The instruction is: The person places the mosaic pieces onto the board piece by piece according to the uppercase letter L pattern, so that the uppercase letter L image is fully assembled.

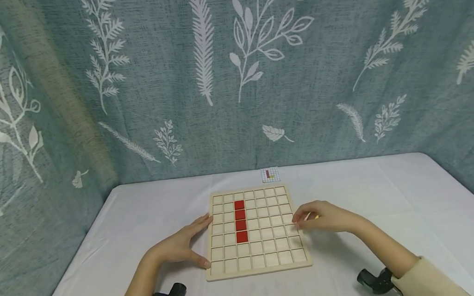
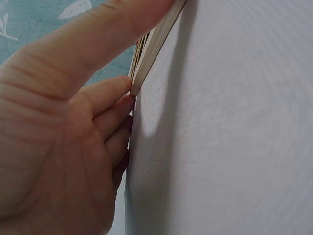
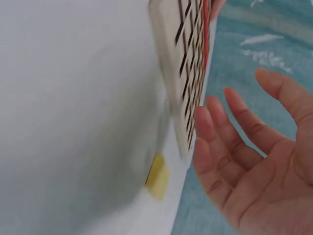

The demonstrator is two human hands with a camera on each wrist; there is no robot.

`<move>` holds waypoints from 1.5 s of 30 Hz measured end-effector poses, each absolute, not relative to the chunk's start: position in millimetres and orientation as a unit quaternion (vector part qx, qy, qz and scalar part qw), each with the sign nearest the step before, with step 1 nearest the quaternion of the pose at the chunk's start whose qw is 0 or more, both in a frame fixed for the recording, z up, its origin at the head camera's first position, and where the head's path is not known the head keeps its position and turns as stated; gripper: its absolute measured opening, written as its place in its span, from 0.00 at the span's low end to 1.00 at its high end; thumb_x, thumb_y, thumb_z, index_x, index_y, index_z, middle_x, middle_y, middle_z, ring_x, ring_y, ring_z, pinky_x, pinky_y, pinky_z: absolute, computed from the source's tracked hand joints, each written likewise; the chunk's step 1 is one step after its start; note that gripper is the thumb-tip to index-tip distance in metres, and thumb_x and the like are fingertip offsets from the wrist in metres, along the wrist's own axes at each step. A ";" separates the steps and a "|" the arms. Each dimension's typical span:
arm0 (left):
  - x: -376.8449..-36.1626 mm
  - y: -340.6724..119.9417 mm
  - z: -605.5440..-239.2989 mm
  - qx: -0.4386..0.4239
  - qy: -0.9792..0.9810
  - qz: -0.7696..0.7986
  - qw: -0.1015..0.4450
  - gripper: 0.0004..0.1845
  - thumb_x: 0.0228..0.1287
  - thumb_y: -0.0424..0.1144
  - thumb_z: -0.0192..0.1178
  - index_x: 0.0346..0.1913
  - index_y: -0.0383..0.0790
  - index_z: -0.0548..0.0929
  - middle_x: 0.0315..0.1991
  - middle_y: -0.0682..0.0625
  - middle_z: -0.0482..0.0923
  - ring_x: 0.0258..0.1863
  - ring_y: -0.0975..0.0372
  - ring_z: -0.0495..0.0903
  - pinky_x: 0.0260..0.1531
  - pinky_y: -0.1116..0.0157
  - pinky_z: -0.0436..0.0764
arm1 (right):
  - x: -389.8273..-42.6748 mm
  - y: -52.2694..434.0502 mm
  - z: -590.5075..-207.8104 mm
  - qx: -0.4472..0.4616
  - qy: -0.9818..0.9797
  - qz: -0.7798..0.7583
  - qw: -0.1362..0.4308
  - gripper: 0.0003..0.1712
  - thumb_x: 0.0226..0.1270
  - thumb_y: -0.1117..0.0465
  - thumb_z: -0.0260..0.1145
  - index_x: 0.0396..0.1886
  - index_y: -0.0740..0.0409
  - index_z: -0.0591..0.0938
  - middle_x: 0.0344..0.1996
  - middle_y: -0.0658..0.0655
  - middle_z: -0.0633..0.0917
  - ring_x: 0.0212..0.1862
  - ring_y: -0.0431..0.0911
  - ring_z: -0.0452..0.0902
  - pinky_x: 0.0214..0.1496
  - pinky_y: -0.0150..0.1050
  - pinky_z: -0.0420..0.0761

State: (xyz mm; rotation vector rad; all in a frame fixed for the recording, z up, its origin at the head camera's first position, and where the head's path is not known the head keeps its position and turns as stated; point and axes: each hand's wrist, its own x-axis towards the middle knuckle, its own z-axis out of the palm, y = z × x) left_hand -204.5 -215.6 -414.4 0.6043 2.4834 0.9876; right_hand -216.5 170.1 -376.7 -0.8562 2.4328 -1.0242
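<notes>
A pale wooden grid board (image 1: 257,248) lies flat on the white table (image 1: 150,210). Several red tiles (image 1: 240,219) fill one column of it. My left hand (image 1: 198,241) rests against the board's left edge, fingers straight and thumb at the near left corner. In the left wrist view, the left hand (image 2: 98,112) touches the board's rim (image 2: 156,39). My right hand (image 1: 305,219) hovers at the right edge, fingers relaxed and holding nothing. A yellow tile (image 3: 157,176) lies on the table under the right hand (image 3: 234,147), beside the board (image 3: 186,63).
A small pattern card (image 1: 270,174) lies on the table just behind the board. A blue-grey curtain with white leaf prints (image 1: 231,74) closes off the back and both sides. The table's edge runs close along the left and right.
</notes>
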 end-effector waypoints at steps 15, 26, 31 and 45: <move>-204.7 -216.3 -416.0 0.220 0.887 0.357 0.195 0.60 0.34 0.48 0.76 0.71 0.37 0.53 0.73 0.38 0.42 0.70 0.41 0.40 0.63 0.38 0.45 | -217.5 216.6 -381.0 -0.260 0.893 -0.346 0.125 0.16 0.65 0.56 0.60 0.46 0.62 0.80 0.42 0.55 0.82 0.41 0.46 0.77 0.38 0.34 0.77; -204.4 -216.1 -415.8 0.219 0.884 0.363 0.197 0.60 0.34 0.47 0.77 0.71 0.37 0.53 0.73 0.38 0.42 0.70 0.41 0.39 0.63 0.38 0.44 | -221.9 222.3 -388.5 -0.254 0.900 -0.339 0.105 0.15 0.63 0.58 0.62 0.44 0.64 0.81 0.40 0.57 0.83 0.37 0.44 0.77 0.34 0.33 0.77; -204.0 -216.5 -415.7 0.217 0.885 0.362 0.197 0.60 0.34 0.47 0.77 0.71 0.37 0.53 0.73 0.38 0.42 0.70 0.41 0.39 0.63 0.38 0.45 | -222.4 222.2 -393.1 -0.245 0.899 -0.346 0.108 0.14 0.61 0.61 0.63 0.43 0.66 0.81 0.37 0.56 0.83 0.33 0.41 0.77 0.31 0.32 0.77; -204.9 -215.9 -416.8 0.212 0.885 0.364 0.200 0.61 0.33 0.47 0.77 0.72 0.38 0.52 0.73 0.39 0.42 0.70 0.41 0.39 0.63 0.38 0.45 | -224.8 217.4 -403.8 -0.234 0.919 -0.309 0.072 0.11 0.55 0.63 0.67 0.38 0.64 0.82 0.34 0.54 0.83 0.28 0.38 0.72 0.27 0.30 0.74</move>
